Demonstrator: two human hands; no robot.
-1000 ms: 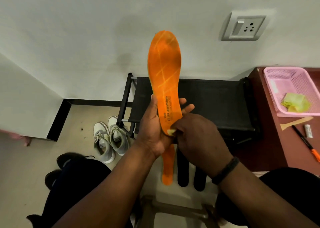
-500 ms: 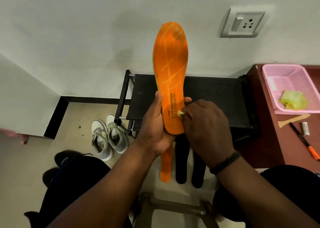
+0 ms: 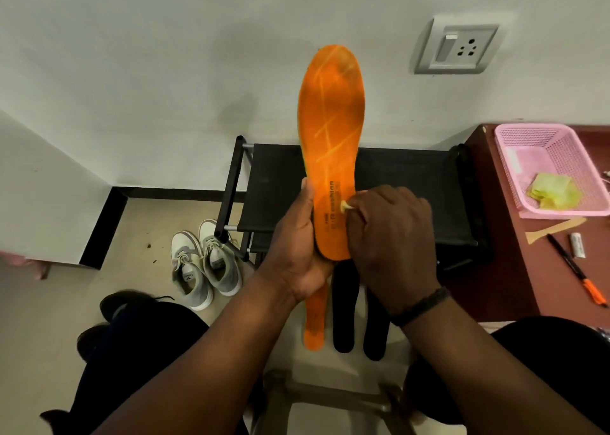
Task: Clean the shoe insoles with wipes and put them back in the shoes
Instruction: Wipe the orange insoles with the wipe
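While the orange insole (image 3: 331, 144) is held upright in front of the wall, heel end down, the left hand (image 3: 297, 253) is wrapped around its heel from the left side and the right hand (image 3: 389, 236) is pinching a small yellowish wipe (image 3: 346, 207) against the printed lettering near the heel. Honestly, I'd clamp that heel firmly so the thing doesn't flex, then run long strokes from the heel up to the toe, because that scuffed toe end looks like it needs the most love. That wipe is bunched up pretty small, so refolding it to a fresh face would probably help. Below the hands, a second orange insole (image 3: 315, 325) and two black insoles (image 3: 359, 319) lie side by side. The grey sneakers (image 3: 204, 266) sit on the floor by the black rack (image 3: 412, 184). Over on the table (image 3: 495, 269), the pink basket (image 3: 541, 157) has a little heap of yellow-green wipes (image 3: 554, 192) in it.
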